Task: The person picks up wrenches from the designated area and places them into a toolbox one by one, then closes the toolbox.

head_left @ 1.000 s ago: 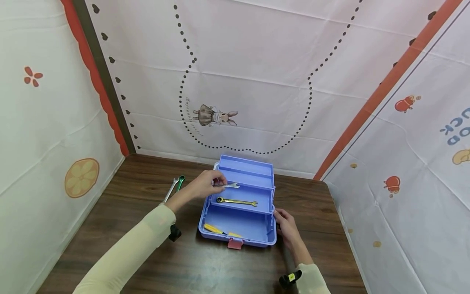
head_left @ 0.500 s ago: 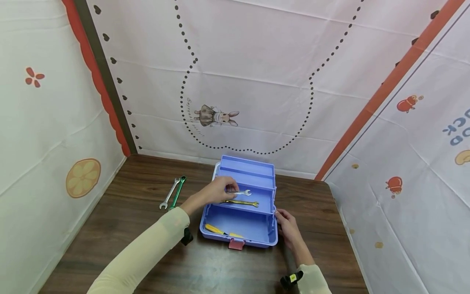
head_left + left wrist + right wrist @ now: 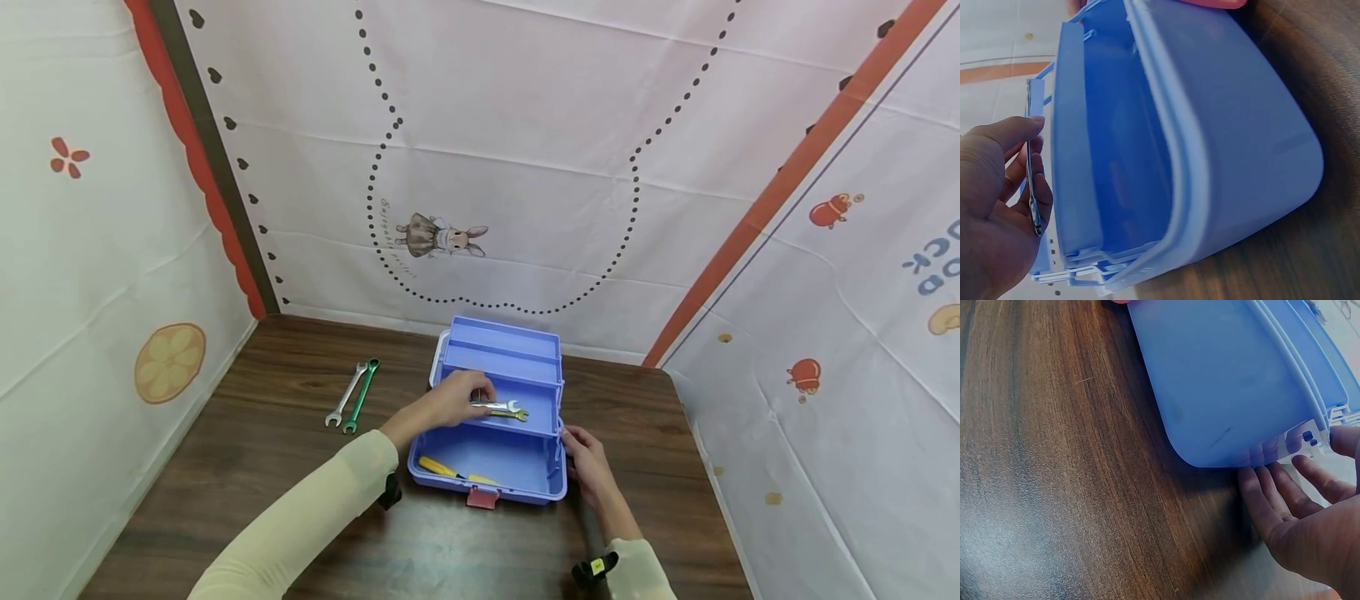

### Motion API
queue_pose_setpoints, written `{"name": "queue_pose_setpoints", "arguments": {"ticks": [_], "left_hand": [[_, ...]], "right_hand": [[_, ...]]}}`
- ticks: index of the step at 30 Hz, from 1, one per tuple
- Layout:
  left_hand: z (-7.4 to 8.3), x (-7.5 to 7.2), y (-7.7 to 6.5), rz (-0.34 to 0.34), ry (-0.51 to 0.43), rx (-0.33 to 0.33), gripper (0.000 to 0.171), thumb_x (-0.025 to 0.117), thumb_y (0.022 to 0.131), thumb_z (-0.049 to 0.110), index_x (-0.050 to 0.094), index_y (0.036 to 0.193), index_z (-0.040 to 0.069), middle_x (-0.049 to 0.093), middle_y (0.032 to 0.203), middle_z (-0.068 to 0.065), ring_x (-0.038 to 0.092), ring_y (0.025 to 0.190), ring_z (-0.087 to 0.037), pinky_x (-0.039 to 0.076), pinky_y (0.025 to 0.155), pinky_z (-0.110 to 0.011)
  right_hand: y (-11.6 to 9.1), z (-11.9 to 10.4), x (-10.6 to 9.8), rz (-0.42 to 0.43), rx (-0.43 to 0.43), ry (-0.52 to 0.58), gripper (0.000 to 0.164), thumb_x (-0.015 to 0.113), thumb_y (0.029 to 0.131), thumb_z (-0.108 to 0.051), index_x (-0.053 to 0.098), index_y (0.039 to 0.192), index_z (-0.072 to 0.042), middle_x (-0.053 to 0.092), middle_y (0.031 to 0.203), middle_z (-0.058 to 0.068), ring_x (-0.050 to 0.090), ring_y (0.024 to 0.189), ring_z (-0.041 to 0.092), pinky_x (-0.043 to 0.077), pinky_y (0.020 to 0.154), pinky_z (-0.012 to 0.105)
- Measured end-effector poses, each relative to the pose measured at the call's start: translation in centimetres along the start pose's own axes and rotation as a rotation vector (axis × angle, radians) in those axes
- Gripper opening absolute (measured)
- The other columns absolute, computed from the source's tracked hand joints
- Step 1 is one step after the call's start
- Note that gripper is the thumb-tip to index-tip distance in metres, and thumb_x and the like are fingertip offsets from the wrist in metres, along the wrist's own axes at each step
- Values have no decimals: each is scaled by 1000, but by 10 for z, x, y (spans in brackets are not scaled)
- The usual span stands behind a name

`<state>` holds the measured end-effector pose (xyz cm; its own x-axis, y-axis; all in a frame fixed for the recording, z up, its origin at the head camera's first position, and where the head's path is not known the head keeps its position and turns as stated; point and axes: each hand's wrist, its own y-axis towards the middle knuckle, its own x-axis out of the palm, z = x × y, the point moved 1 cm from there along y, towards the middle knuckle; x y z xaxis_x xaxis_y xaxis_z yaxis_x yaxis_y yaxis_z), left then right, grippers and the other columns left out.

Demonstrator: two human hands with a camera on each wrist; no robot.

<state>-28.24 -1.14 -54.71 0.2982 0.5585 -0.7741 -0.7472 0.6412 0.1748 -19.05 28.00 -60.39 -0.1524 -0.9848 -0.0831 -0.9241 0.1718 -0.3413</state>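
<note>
A blue toolbox (image 3: 521, 467) stands on the wooden table with its tiered trays spread out. Above its middle tray (image 3: 537, 400), my left hand (image 3: 442, 402) pinches a silver wrench (image 3: 498, 406) between thumb and fingers; the left wrist view shows this wrench (image 3: 1034, 209) edge-on across the fingers. A gold wrench (image 3: 519, 415) lies in that tray, partly hidden behind the left hand and the silver wrench. My right hand (image 3: 591, 468) rests against the toolbox's right side. In the right wrist view its extended fingers (image 3: 1260, 494) touch the wall, the thumb near the rim.
Another silver wrench (image 3: 347, 395) and a green wrench (image 3: 362, 397) lie side by side on the table, left of the box. Yellow-handled tools (image 3: 437, 467) lie in the bottom compartment. A red latch (image 3: 482, 498) hangs at the front. Printed cloth walls surround the table.
My left hand has moved right and toward the front with the silver wrench, from above the tray's back to over the gold wrench. The right hand has stayed in place.
</note>
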Motion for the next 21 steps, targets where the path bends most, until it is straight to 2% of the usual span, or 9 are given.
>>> {"name": "queue_pose_setpoints", "arguments": {"ticks": [8, 13, 21], "left_hand": [[-7, 10, -5, -4, -12, -22, 10, 82, 96, 18, 73, 98, 22, 63, 94, 11, 59, 87, -6, 54, 78, -25], [-8, 10, -4, -16, -56, -28, 9, 82, 95, 16, 74, 97, 20, 63, 93, 9, 60, 85, -7, 54, 76, -25], [-9, 11, 0, -26, -15, -61, 10, 83, 95, 18, 73, 94, 20, 64, 91, 8, 59, 84, -7, 54, 76, -26]], "right_hand": [[1, -1, -1, -29, -7, 28, 35, 58, 111, -22, 62, 134, 4, 68, 112, 6, 62, 106, 23, 59, 80, 38], [1, 1, 0, -11, -20, 28, 35, 59, 110, -24, 63, 133, 3, 69, 112, 7, 63, 101, 20, 59, 78, 37], [0, 1, 0, -11, -24, 32, 37, 59, 110, -24, 62, 134, 3, 68, 112, 9, 64, 103, 21, 59, 79, 37]]}}
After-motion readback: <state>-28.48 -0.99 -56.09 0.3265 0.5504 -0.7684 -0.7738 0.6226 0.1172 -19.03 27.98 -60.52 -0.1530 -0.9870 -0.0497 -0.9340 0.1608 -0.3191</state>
